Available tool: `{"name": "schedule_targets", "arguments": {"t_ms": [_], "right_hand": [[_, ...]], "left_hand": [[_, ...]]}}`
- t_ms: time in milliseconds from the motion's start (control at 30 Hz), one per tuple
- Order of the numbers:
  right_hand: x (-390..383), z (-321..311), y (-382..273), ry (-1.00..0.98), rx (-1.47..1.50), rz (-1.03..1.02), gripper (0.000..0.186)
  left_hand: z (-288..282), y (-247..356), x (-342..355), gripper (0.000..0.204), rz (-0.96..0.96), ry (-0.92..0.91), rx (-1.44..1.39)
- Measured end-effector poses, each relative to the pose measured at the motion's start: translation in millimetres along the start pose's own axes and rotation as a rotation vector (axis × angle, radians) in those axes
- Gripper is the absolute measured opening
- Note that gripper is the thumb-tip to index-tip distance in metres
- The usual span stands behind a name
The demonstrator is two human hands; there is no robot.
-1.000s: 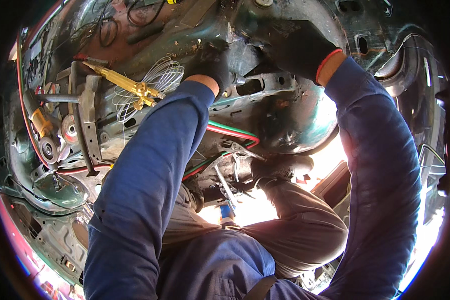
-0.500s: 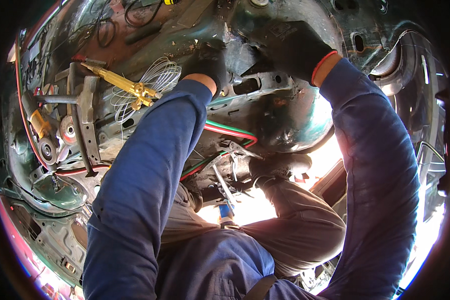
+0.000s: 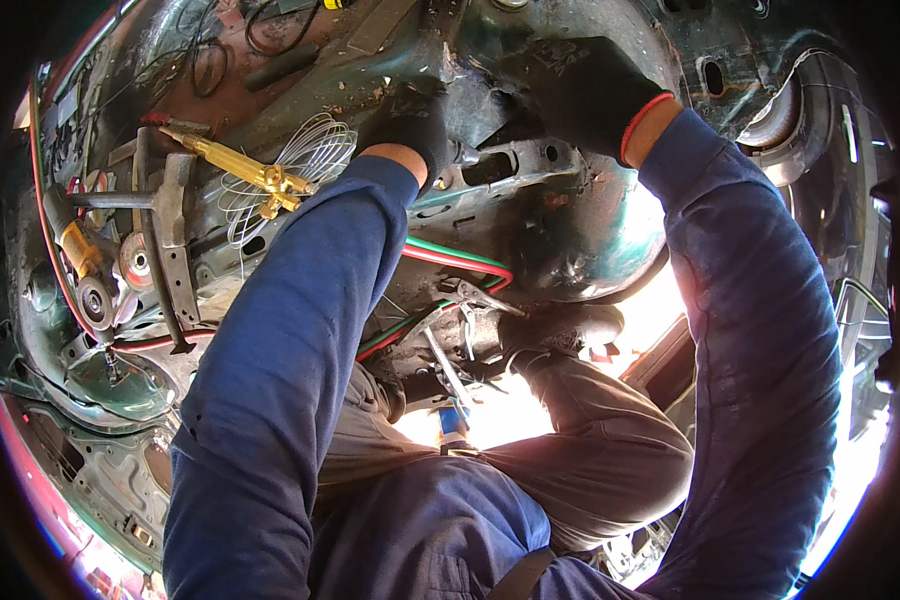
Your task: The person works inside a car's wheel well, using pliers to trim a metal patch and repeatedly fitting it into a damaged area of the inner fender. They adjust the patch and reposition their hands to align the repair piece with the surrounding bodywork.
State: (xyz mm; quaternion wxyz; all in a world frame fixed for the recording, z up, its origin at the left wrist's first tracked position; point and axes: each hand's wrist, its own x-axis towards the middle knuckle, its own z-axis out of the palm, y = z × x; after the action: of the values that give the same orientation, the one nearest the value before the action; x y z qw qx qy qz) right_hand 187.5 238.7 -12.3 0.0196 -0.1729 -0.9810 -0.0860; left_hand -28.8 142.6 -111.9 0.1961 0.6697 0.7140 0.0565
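Both hands wear black gloves and work close together at the top middle, over a torn, bent piece of dark sheet metal [image 3: 473, 108] on a car body. My left hand [image 3: 407, 122] is closed at the left of that metal. A round silver end [image 3: 464, 154] shows beside its fingers; what it belongs to is hidden. To the right, my right hand [image 3: 588, 95], with a red cuff, reaches over the metal's right side. Its fingertips are too dark to read. Left of my left hand lie a brass torch handle [image 3: 235, 163] and a loose coil of thin wire [image 3: 315, 150].
A hammer [image 3: 176, 200], a flat metal bar [image 3: 146, 235] and an angle grinder [image 3: 88, 262] lie at the left. Red and green hoses [image 3: 460, 260] run beneath my arms, near locking pliers [image 3: 475, 296]. My bent legs [image 3: 600, 450] are below. Black cable [image 3: 210, 65] lies at the upper left.
My left hand has shifted slightly left and down, and the silver end beside it shows more clearly. My right hand stays nearly in place. The view has moved a little.
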Motion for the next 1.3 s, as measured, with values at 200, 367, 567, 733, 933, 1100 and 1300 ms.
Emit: {"name": "schedule_targets", "arguments": {"t_ms": [200,367,567,733,933,1100,1300], "right_hand": [[3,0,2,-0.097,-0.06,-0.001,0.047],[5,-8,-6,-0.239,-0.185,0.061,0.059],[3,-11,-1,-0.254,-0.129,0.058,0.067],[6,-14,-2,-0.326,-0.13,0.087,0.069],[5,-24,-6,-0.283,-0.194,0.04,0.051],[-6,-19,1,-0.149,-0.098,-0.03,0.036],[5,-43,-10,-0.23,-0.069,-0.006,0.028]], "left_hand": [[1,0,3,0.042,0.011,-0.02,-0.013],[-4,1,3,0.071,-0.004,-0.088,0.015],[1,4,2,0.049,-0.006,-0.029,0.006],[3,-1,4,0.051,0.0,-0.02,-0.01],[2,-2,2,0.043,0.002,-0.006,0.012],[2,3,4,0.041,-0.007,-0.02,-0.017],[-1,-5,0,0.041,0.008,0.045,-0.016]]}}
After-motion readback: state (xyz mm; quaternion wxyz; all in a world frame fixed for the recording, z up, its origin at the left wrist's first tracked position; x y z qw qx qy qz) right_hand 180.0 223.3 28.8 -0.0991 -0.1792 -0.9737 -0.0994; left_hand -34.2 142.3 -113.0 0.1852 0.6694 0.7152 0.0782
